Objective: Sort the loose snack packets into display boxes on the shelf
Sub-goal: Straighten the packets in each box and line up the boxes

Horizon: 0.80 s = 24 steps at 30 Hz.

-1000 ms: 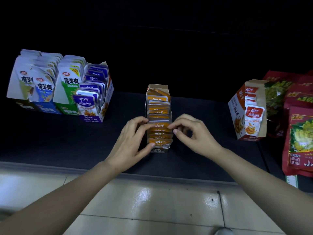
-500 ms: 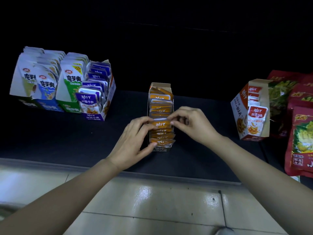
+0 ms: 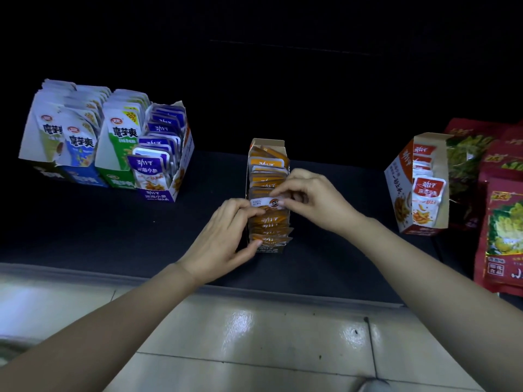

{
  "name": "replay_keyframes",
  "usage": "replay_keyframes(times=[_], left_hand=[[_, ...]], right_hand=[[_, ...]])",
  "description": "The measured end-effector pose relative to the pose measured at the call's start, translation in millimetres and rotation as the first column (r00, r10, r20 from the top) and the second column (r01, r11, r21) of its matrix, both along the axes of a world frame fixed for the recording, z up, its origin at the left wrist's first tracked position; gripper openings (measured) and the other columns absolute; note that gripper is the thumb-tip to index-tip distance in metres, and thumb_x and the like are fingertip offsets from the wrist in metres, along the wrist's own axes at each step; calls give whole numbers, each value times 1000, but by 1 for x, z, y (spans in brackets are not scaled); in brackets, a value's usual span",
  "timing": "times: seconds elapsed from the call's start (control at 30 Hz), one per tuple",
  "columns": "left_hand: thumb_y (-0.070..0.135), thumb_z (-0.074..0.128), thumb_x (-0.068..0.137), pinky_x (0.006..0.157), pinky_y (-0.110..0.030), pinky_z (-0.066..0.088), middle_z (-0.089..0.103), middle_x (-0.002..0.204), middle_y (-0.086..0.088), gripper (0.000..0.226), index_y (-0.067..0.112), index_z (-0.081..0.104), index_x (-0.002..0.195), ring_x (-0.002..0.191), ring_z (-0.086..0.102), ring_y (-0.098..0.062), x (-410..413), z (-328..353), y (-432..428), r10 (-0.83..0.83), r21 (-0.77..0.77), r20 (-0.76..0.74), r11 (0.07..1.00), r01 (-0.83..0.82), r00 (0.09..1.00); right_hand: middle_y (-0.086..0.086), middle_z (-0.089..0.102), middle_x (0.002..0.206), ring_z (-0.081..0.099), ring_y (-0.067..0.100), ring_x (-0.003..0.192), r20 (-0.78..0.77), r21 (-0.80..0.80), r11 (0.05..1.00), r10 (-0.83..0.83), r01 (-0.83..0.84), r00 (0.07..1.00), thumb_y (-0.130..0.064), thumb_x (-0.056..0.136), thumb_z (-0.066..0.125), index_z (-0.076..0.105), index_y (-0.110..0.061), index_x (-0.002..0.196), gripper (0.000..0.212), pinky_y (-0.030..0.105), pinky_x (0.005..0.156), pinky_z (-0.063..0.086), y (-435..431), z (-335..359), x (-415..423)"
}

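Fingers of left hand point(image 3: 223, 236) and right hand point(image 3: 317, 199) pinch packet point(image 3: 266, 201) set crosswise in orange box point(image 3: 267, 143)

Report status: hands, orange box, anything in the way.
Left hand grips front packets in orange box. Right hand pinches white-backed packet mid-row, upright. Nothing blocking the box.

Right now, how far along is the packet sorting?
Done: the orange display box holds a packed row, and the purple box and red box stand stocked. In hand: left hand and right hand pinch one white-backed packet mid-row. Left: seating it; no other loose packets show.
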<state>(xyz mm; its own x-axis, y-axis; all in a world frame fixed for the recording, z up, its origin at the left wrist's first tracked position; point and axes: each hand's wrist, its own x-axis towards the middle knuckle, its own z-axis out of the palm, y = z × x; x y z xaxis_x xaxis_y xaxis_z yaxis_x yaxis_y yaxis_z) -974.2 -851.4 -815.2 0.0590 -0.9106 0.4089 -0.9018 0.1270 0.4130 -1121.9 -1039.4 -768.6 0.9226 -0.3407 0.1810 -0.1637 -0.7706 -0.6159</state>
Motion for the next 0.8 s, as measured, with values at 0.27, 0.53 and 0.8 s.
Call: replay_keyframes(times=[0.27,0.53,0.8], left_hand=[[38,55,92,96,-31,44,42,118,-2,52,12,47,137,111,46,-17,4,1,-1,-6,19,52,1000,5,999],[39,55,91,100,-31,43,38,123,0,51,16,49,136,117,43,-15,3,2,1,9,6,16,1000,-9,1000],[41,54,91,102,-33,43,33,133,0,51,18,49,136,122,40,-15,2,2,0,21,27,-28,999,-20,999]], right_hand=[[-21,45,88,46,0,74,-70,-77,997,-16,11,997,-20,80,78,61,-26,83,19,21,68,39,-3,0,6],[-6,56,75,48,10,68,185,333,941,-133,65,974,-10,89,68,54,-19,85,16,23,61,38,-19,19,-8],[0,68,93,62,4,82,-18,351,928,-126,124,992,-12,81,50,69,-22,98,27,23,70,49,-12,7,-26]])
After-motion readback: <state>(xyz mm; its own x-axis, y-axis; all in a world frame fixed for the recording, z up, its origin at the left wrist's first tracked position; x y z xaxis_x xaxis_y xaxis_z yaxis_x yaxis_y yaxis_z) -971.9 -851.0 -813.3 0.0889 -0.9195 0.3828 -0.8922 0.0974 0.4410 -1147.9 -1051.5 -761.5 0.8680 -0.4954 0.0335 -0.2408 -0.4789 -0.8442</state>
